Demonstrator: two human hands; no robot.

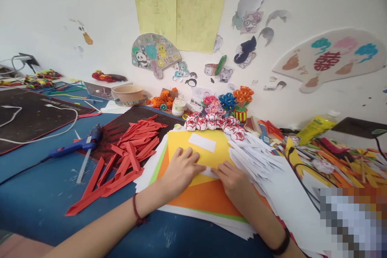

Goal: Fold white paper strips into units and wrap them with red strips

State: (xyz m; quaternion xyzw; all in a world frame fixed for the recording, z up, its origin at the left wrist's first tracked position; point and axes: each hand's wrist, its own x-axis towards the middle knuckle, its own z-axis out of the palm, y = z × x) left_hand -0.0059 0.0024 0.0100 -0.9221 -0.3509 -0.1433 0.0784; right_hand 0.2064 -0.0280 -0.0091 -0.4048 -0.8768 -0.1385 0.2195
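Observation:
A small white paper strip (208, 171) lies over the coloured sheets, low on the yellow one. My left hand (183, 167), fingers curled, presses its left end with the thumb side. At the other end, the fingers of my right hand (231, 175) are pressed together on the strip. My hands partly cover it, so its folds cannot be made out. Just beyond my fingers, a second white paper piece (202, 143) rests flat on the yellow sheet (178, 139). Orange paper (199, 197) shows beneath, on top of a stack with green and white edges.
Folded red strips (136, 145) are heaped left of the stack, near a blue glue gun (75, 145). Loose white strips (256, 157) spread to the right. Behind stand red-and-white folded paper pieces (208, 123), flowers (228, 101) and a bowl (128, 94). A yellow bottle (316, 127) leans at right.

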